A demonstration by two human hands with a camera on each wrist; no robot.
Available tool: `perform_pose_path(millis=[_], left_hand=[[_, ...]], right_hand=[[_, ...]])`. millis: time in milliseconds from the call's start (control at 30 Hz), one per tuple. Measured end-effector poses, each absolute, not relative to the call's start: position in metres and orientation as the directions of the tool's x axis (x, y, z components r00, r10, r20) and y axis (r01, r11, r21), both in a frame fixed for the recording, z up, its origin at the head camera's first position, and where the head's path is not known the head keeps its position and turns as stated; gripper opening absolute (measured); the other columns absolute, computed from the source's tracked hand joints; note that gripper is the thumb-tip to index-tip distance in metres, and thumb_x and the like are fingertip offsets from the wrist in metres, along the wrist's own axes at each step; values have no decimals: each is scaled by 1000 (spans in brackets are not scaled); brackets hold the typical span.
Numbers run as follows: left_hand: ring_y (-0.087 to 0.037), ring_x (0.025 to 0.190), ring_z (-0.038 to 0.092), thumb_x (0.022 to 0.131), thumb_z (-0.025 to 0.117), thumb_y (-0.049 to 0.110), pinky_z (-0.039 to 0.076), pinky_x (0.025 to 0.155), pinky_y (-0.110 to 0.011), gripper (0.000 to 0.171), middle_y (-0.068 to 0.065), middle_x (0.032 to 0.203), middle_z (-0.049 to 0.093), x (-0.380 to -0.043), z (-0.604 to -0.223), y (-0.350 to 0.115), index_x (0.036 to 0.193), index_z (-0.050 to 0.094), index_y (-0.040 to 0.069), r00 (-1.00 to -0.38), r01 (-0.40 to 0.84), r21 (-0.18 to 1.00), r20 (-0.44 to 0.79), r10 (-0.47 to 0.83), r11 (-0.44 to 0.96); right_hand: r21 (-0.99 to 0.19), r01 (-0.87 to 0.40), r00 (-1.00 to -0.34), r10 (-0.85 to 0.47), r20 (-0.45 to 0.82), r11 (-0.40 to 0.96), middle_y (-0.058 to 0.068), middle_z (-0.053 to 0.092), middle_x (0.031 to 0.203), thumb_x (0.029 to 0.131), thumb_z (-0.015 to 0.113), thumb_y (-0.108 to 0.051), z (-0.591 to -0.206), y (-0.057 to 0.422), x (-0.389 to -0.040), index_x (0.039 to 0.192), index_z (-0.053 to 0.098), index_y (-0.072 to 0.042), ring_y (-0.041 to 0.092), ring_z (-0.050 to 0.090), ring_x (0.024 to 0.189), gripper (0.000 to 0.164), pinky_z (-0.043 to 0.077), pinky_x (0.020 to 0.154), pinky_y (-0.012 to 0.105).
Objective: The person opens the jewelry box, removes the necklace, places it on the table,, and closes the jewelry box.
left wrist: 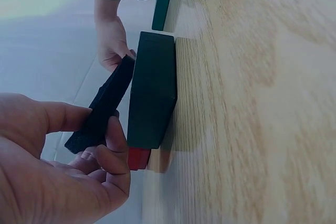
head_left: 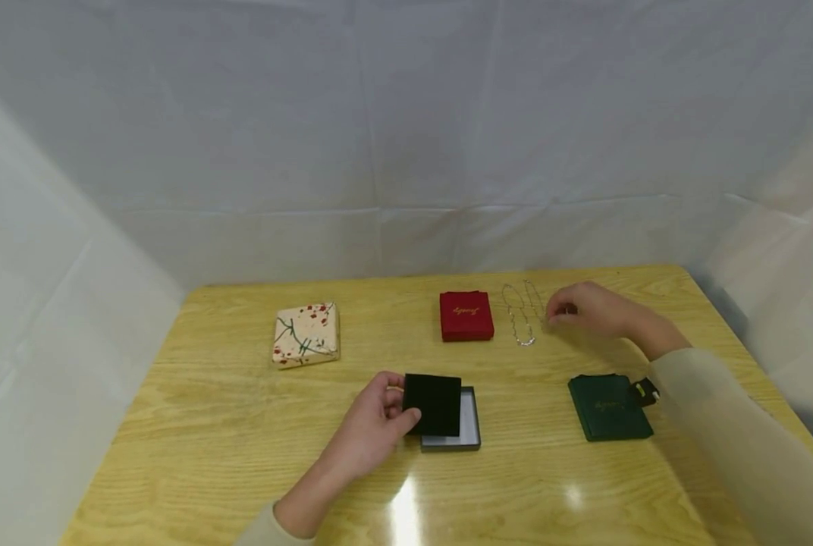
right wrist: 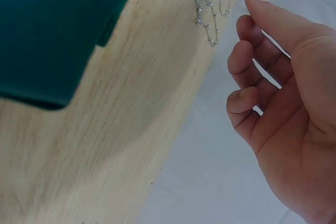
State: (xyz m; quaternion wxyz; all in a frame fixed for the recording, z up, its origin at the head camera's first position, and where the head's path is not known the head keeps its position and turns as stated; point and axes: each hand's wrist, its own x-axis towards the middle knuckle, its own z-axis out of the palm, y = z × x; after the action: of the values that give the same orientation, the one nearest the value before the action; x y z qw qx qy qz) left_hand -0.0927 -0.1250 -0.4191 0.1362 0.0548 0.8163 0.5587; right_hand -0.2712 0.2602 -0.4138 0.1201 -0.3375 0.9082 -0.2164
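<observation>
My left hand (head_left: 379, 421) pinches a thin black square pad (head_left: 435, 402) between thumb and fingers, also seen edge-on as a dark pad (left wrist: 107, 100) in the left wrist view. It is raised and tilted over an open dark box (head_left: 473, 432) with a pale inside, covering part of it in the head view. At the back right, my right hand (head_left: 594, 311) pinches the end of a fine silver chain necklace (head_left: 525, 340). The right wrist view shows a strand of the necklace (right wrist: 212, 3) running to the fingertips; the rest lies on the table.
A red pouch (head_left: 466, 317) lies left of the necklace. A green pouch (head_left: 610, 409) lies near the right forearm, which has a small black device (head_left: 644, 392) on its sleeve. A cream box with floral print (head_left: 306, 335) stands at left. White sheeting (head_left: 406, 152) hangs behind the wooden table (head_left: 229, 440).
</observation>
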Motion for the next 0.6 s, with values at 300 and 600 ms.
perform_pose_path(millis=[300, 600], left_hand=[[-17, 73, 51, 90, 66, 15, 46, 58, -28, 39, -6, 90, 64, -92, -420, -125, 122, 46, 2, -956, -61, 929, -159, 245, 364], [-17, 73, 53, 90, 66, 14, 46, 57, -28, 41, -6, 91, 66, -91, -419, -125, 123, 46, 2, -957, -58, 936, -152, 248, 347]], right_hand=[[-514, -516, -724, -670, -165, 685, -4, 65, 93, 95, 62, -17, -419, 259, -269, 98, 71, -18, 14, 56, 76, 10, 49, 69, 32], [-498, -507, -701, -673, -238, 704, -4, 64, 86, 94, 63, -15, -422, 255, -268, 89, 70, -18, 12, 54, 71, 8, 48, 67, 30]])
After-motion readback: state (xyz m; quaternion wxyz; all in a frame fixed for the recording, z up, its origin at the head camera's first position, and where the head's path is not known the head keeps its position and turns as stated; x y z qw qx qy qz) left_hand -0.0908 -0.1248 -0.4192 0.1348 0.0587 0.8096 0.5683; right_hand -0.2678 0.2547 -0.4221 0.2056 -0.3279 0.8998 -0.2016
